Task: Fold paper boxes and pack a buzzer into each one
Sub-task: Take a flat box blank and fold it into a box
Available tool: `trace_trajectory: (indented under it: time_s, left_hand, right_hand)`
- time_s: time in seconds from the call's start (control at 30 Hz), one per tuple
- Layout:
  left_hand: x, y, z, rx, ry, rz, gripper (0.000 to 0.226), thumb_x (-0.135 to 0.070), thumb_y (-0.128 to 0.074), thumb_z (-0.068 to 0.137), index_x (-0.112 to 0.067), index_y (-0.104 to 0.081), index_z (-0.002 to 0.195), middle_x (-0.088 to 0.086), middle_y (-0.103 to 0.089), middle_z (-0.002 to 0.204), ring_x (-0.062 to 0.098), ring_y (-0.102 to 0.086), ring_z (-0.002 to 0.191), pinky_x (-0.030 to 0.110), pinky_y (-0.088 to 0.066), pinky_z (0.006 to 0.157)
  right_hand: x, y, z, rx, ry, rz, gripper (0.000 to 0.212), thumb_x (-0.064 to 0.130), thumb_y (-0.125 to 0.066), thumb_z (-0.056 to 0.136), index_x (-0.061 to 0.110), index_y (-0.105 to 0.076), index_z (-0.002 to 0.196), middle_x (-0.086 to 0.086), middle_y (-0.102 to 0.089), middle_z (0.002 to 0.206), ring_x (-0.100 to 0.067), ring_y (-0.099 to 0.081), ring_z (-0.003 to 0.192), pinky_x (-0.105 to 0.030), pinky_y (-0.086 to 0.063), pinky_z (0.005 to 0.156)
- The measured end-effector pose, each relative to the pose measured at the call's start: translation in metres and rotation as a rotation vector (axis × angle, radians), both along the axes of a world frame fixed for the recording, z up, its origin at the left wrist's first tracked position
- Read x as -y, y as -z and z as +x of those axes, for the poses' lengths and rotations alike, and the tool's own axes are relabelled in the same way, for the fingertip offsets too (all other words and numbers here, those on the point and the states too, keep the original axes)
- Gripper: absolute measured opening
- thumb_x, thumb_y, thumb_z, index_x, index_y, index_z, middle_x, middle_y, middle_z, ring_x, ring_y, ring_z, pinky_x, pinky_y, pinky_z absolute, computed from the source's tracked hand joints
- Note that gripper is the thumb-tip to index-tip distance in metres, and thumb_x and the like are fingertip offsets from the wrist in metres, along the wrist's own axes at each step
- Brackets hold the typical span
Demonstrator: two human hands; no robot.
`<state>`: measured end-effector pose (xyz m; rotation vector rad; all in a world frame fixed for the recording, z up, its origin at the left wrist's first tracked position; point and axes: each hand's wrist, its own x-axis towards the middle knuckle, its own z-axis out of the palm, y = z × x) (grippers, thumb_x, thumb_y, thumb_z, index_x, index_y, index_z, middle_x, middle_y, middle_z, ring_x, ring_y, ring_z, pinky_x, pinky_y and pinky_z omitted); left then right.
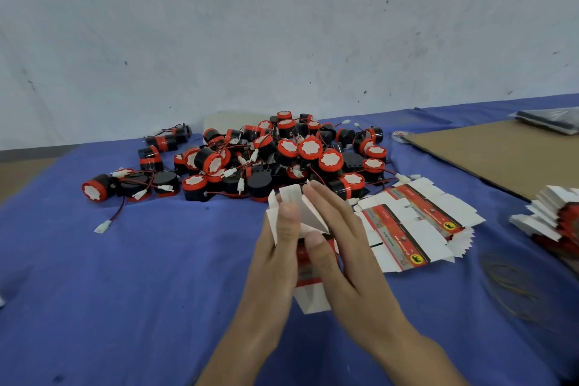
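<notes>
Two hands, the left hand (275, 257) and the right hand (341, 247), share one partly folded paper box (308, 222). One heap of several dozen red-and-black buzzers (282, 160), too tangled to count exactly. Two flat box blanks (407, 229) show on top of a fanned stack. One further bundle of blanks (554, 216). One cardboard sheet (488, 153). One blue worktop (141, 276).

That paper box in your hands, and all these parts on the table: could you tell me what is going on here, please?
A person is folding a paper box between both hands: the left hand grips one side while the right hand presses the flaps, which stand open. No buzzer is in it yet. A pile of buzzers waits behind on the blue cloth, with flat box blanks to the right.
</notes>
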<state>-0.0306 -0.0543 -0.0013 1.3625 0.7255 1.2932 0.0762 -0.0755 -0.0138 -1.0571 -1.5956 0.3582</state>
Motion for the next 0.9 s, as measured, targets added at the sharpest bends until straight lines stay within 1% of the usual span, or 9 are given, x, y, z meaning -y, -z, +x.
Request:
trace_trajectory:
  time_s: [0.1, 0.2, 0.33, 0.4, 0.53, 0.63, 0.73, 0.8, 0.9]
  left_hand:
    - [0.001, 0.000, 0.001, 0.056, -0.014, -0.074, 0.074, -0.088, -0.038, 0.075, -0.036, -0.065, 0.121, -0.011, -0.074, 0.111, 0.009, -0.071, 0.103, 0.018, -0.056, 0.072]
    - [-0.001, 0.001, 0.001, 0.041, 0.010, -0.129, 0.073, -0.090, -0.033, 0.074, -0.039, -0.071, 0.110, -0.004, -0.075, 0.109, 0.015, -0.072, 0.101, 0.027, -0.060, 0.073]
    - [-0.002, 0.003, 0.002, 0.029, 0.007, -0.100, 0.072, -0.084, -0.030, 0.074, -0.038, -0.071, 0.110, -0.002, -0.076, 0.107, 0.015, -0.073, 0.099, 0.024, -0.059, 0.071]
    - [-0.002, 0.004, 0.002, 0.025, 0.018, -0.076, 0.077, -0.088, -0.031, 0.077, -0.033, -0.069, 0.114, 0.000, -0.076, 0.105, 0.016, -0.073, 0.097, 0.022, -0.058, 0.069]
    - [-0.005, 0.002, -0.001, -0.007, 0.044, -0.011, 0.068, -0.080, -0.036, 0.079, -0.030, -0.067, 0.115, 0.002, -0.075, 0.103, 0.018, -0.073, 0.094, 0.025, -0.059, 0.070]
    - [-0.007, 0.002, -0.003, -0.016, 0.031, 0.026, 0.047, -0.057, -0.042, 0.093, -0.025, -0.061, 0.121, 0.000, -0.073, 0.103, 0.015, -0.072, 0.093, 0.023, -0.058, 0.068]
    - [-0.007, 0.002, -0.008, -0.013, 0.057, 0.032, 0.028, -0.035, -0.048, 0.091, -0.033, -0.063, 0.114, -0.003, -0.072, 0.102, 0.014, -0.071, 0.092, 0.024, -0.057, 0.069]
    - [-0.007, 0.002, -0.009, -0.030, 0.062, 0.044, 0.027, -0.028, -0.049, 0.087, -0.035, -0.064, 0.108, -0.005, -0.072, 0.097, 0.010, -0.071, 0.087, 0.022, -0.056, 0.067]
    - [-0.005, 0.002, -0.009, -0.064, 0.045, 0.081, 0.023, -0.027, -0.051, 0.086, -0.033, -0.064, 0.104, -0.006, -0.070, 0.092, 0.008, -0.070, 0.083, 0.020, -0.055, 0.065]
  right_hand:
    - [0.001, 0.003, -0.001, 0.039, -0.004, 0.000, 0.047, 0.052, -0.031, 0.104, 0.047, -0.030, 0.151, 0.029, -0.030, 0.156, -0.006, -0.023, 0.149, -0.019, -0.025, 0.116]
    - [-0.001, 0.006, -0.001, 0.041, 0.027, -0.037, 0.044, 0.057, -0.030, 0.103, 0.052, -0.031, 0.146, 0.033, -0.036, 0.149, -0.009, -0.030, 0.146, -0.027, -0.035, 0.112]
    - [-0.003, 0.007, 0.000, 0.042, 0.060, 0.014, 0.036, 0.062, -0.029, 0.102, 0.049, -0.050, 0.128, 0.031, -0.048, 0.138, -0.006, -0.033, 0.144, -0.017, -0.032, 0.111]
    - [-0.004, 0.007, 0.001, 0.062, 0.067, 0.032, 0.032, 0.060, -0.030, 0.103, 0.044, -0.057, 0.112, 0.025, -0.048, 0.139, -0.008, -0.036, 0.143, -0.019, -0.035, 0.109]
    - [-0.003, 0.003, 0.000, -0.032, 0.040, 0.010, 0.025, 0.060, -0.037, 0.100, 0.044, -0.055, 0.094, 0.007, -0.040, 0.147, -0.004, -0.024, 0.148, -0.003, -0.031, 0.099]
    - [-0.001, 0.004, -0.002, -0.092, 0.010, 0.020, 0.018, 0.052, -0.043, 0.100, 0.042, -0.056, 0.107, 0.009, -0.043, 0.142, -0.011, -0.027, 0.148, -0.009, -0.033, 0.102]
    - [0.000, 0.004, -0.002, -0.062, 0.054, 0.095, 0.033, 0.044, -0.047, 0.097, 0.037, -0.047, 0.129, 0.010, -0.044, 0.139, -0.020, -0.040, 0.139, -0.017, -0.037, 0.104]
    - [-0.001, 0.004, 0.000, -0.007, 0.085, 0.079, 0.044, 0.043, -0.047, 0.094, 0.031, -0.046, 0.137, 0.009, -0.044, 0.139, -0.019, -0.043, 0.135, -0.017, -0.038, 0.103]
    - [-0.001, 0.003, 0.003, 0.040, 0.097, 0.039, 0.046, 0.041, -0.046, 0.091, 0.027, -0.052, 0.135, 0.008, -0.044, 0.133, -0.018, -0.046, 0.129, -0.016, -0.043, 0.098]
